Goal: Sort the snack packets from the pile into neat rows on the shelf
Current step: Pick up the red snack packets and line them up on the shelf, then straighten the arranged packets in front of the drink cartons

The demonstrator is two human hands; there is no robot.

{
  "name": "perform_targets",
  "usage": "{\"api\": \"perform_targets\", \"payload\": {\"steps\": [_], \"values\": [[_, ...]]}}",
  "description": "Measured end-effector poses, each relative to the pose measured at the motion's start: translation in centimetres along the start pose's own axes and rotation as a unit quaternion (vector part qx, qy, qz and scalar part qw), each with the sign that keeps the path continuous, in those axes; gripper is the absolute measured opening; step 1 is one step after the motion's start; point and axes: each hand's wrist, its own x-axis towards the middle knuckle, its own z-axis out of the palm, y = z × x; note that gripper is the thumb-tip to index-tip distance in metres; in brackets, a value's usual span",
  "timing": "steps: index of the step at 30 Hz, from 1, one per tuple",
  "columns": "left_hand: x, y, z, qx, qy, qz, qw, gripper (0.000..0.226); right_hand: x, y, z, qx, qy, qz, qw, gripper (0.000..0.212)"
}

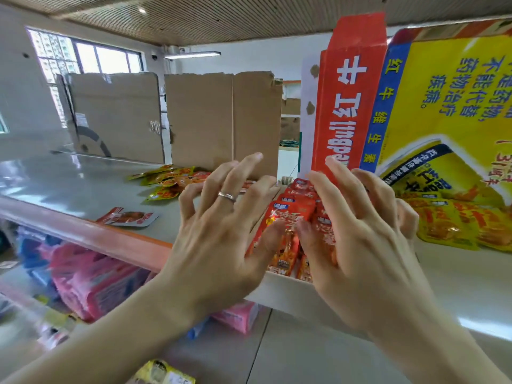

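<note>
Farthest left of the row of red snack packets (288, 217), one red-and-white packet (127, 217) lies flat by the orange front edge (83, 228) of the grey shelf (69, 184), with bare surface around it. Behind it, a loose pile of yellow and orange packets (166, 181) lies before two upright brown cardboard sheets (221, 120); I can't count the pile. My left hand (221, 231), with one silver ring (227, 195), has its fingers spread and bent just left of the row, thumb pressing the front packet. I count four red tops; the rest hide under my right hand (360, 239), whose fingers lie spread and nearly straight over the row, thumb on the same front packet. Just right stands one red-and-yellow printed cardboard divider (349, 106), then flat yellow packets (448, 225), cut off by the frame.
</note>
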Motion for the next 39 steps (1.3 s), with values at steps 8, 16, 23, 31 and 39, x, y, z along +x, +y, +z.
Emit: {"api": "perform_targets", "payload": {"steps": [8,16,23,31,39], "values": [[-1.8,-3.7,-2.5,0.026,0.004,-0.02,0.999,0.053,1.4,-3.9,1.2,0.004,-0.046,-0.031,0.998,0.058],[-2.9,-13.4,-4.8,0.026,-0.002,-0.025,0.999,0.052,4.2,-10.8,5.4,-0.013,-0.067,-0.024,0.997,0.056],[-3.2,-23.0,-6.1,0.017,-0.001,-0.034,0.999,0.047,7.0,-17.1,10.2,-0.053,-0.057,-0.009,0.997,0.046],[-2.4,-30.4,-4.5,-0.007,-0.1,-0.033,0.994,0.039,9.0,-21.0,14.5,-0.036,-0.255,0.196,0.946,0.046],[-1.4,-32.3,-2.6,-0.148,-0.13,-0.057,0.979,0.019,9.5,-21.3,15.3,0.002,-0.271,0.246,0.931,0.041]]}}
